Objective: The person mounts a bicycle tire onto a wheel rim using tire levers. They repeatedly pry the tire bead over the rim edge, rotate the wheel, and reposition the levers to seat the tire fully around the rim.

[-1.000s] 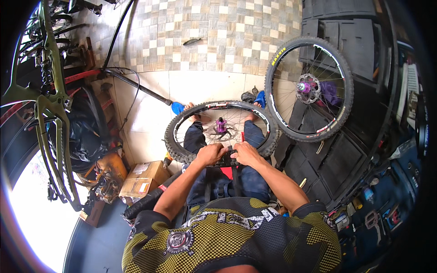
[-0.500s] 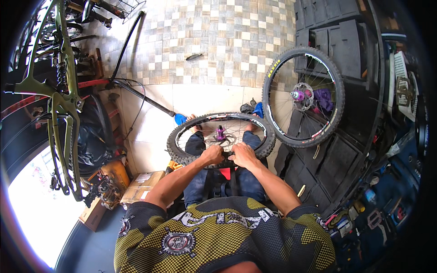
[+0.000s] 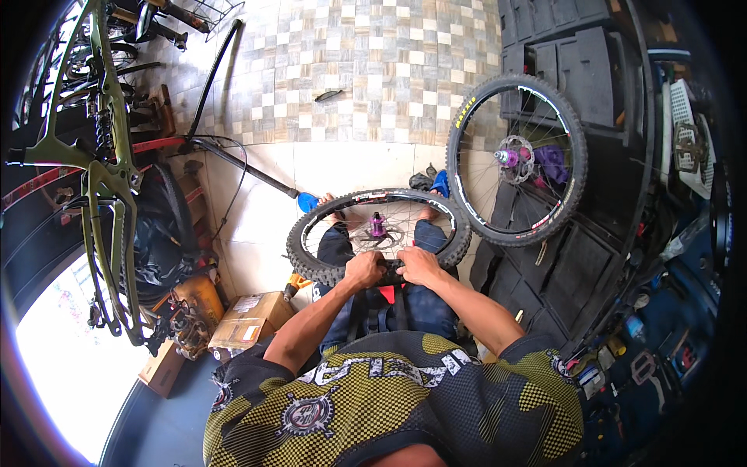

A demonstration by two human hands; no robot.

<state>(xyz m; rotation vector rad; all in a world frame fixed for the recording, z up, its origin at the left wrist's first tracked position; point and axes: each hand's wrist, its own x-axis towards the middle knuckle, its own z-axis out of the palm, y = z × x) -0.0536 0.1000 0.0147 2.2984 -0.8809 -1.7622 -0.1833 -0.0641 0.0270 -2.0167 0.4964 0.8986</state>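
Note:
A bicycle wheel [image 3: 307, 268] with a black knobby tyre and a purple hub [image 3: 378, 226] lies tilted across my knees. My left hand [image 3: 364, 269] grips the near edge of its tyre, fingers curled over the rim. Close beside it, my right hand [image 3: 419, 266] clasps the same stretch of tyre, thumb toward the left hand. Both sets of fingertips are partly hidden, so whether the tyre bead sits inside the rim there cannot be made out.
A second knobby wheel [image 3: 576, 191] leans at the right against black plastic crates [image 3: 576, 249]. A green bike frame [image 3: 101, 171] hangs at the left above a cardboard box [image 3: 249, 319]. A floor pump's or stand's black tube [image 3: 241, 169] reaches toward my left foot.
Both hands stay on the near edge of the tyre. My forearms and torso have shifted slightly to the right. The wheel keeps nearly the same place.

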